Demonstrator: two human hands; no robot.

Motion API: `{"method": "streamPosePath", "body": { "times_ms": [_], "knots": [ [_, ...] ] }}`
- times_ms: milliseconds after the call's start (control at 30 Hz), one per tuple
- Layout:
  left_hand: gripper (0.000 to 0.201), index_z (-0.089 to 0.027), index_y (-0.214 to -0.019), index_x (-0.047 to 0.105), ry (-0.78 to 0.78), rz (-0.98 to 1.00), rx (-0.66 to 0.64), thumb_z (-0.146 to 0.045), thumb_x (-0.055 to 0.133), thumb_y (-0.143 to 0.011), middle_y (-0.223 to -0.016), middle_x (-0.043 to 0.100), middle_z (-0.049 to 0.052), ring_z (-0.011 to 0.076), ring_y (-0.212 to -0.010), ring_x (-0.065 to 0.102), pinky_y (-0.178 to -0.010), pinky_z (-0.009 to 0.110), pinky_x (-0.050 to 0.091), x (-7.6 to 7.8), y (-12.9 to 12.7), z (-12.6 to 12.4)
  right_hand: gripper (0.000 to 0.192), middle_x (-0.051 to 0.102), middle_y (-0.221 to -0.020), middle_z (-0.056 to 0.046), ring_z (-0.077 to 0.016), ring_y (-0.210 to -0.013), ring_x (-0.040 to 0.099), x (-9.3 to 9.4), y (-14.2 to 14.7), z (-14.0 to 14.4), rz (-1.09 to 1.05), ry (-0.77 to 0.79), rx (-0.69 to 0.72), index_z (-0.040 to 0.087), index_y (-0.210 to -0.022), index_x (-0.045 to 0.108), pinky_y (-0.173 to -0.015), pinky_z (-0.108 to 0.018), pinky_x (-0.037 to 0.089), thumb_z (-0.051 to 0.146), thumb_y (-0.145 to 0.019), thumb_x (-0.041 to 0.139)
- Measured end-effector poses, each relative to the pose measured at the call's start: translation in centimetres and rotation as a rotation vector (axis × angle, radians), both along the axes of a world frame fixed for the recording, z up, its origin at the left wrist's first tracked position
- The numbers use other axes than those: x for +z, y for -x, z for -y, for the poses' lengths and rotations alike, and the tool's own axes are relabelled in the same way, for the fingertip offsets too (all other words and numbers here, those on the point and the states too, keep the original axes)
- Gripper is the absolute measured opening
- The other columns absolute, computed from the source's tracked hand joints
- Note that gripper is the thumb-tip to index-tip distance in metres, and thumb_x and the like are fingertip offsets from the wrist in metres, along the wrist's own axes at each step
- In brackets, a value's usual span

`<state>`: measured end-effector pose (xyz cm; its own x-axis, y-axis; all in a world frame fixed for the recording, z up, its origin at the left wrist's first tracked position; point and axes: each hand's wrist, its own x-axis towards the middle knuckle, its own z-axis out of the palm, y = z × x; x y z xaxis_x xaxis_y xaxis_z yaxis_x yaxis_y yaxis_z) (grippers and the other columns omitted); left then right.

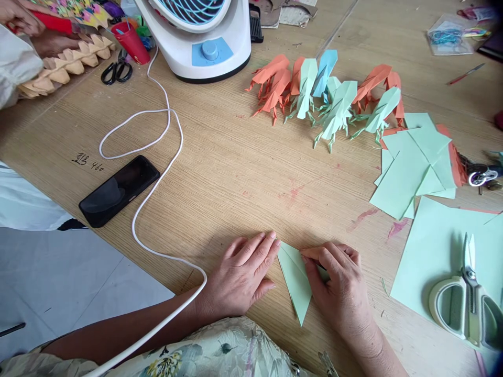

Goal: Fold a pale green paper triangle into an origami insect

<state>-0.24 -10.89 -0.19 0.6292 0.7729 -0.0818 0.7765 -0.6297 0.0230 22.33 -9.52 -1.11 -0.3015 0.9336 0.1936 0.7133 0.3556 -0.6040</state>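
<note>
Your left hand [239, 277] lay flat and open, fingers spread, its fingertips just touching the upper corner of the folded green paper [295, 280], gripping nothing. Your right hand [340, 285] was curled over the paper's right side, fingertips pressing down on a flap; whether it pinched the flap or only pressed it, I could not tell. The paper lay between your hands near the front edge of the surface [236, 173], its long point aimed toward you. The risk, as I judged it, was slippage: with the left hand holding only one corner, a hard press from the right could have pivoted the piece on the smooth wood and set the crease off-line, or torn the narrow tip. The white cable [157, 173] ran under your left forearm, and a drag of that arm could have tugged the fan [196, 36] or nudged the phone [119, 190]. The scissors [467, 303] rested on a green sheet just beside your right wrist, blades up, easy to knock. The surface was pale wood grain with reddish smears and some pencilled marks, carrying a row of finished orange, green and blue origami figures [326, 91] and a stack of cut green squares [416, 167]. Another person's hands [19, 18] worked at the far left corner; grey floor tiles showed below the edge.
</note>
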Motion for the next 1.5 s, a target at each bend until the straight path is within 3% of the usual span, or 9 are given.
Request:
{"method": "streamPosePath", "body": {
  "times_ms": [600,900,1500],
  "knots": [
    [0.071,-0.009,-0.146,0.042,0.037,0.056,-0.015,-0.057,0.047,-0.094,-0.153,0.041,0.013,0.0273,-0.137,0.035,-0.11,0.041,0.029,-0.13,-0.14,-0.38,0.016,0.061,-0.073,0.001,-0.0155,-0.071,0.057,-0.09,0.18,-0.07,0.025,-0.013,-0.011,0.021,-0.085,0.061,-0.081,-0.036,0.037,0.014,-0.095,0.052],
    [0.069,-0.018,-0.15,0.036,0.034,0.009,0.003,-0.058,0.045,-0.095,-0.155,0.04,0.01,0.0262,-0.137,0.036,-0.108,0.042,0.03,0.25,-0.48,-0.2,0.007,0.057,-0.072,0.002,-0.0176,-0.075,0.058,-0.45,-0.45,0.08,0.01,-0.002,-0.029,0.021,-0.096,0.058,-0.08,-0.036,0.04,0.016,-0.093,0.054],
    [0.068,-0.027,-0.153,0.031,0.013,-0.034,-0.019,-0.059,0.044,-0.095,-0.157,0.035,0.013,0.0274,-0.137,0.037,-0.104,0.044,0.031,0.27,-0.49,-0.13,0.007,0.058,-0.078,-0.001,-0.0174,-0.075,0.055,-0.19,-0.47,0.05,0.045,0.016,-0.071,0.021,-0.091,0.058,-0.076,-0.035,0.043,0.019,-0.096,0.054]
  ]
}}
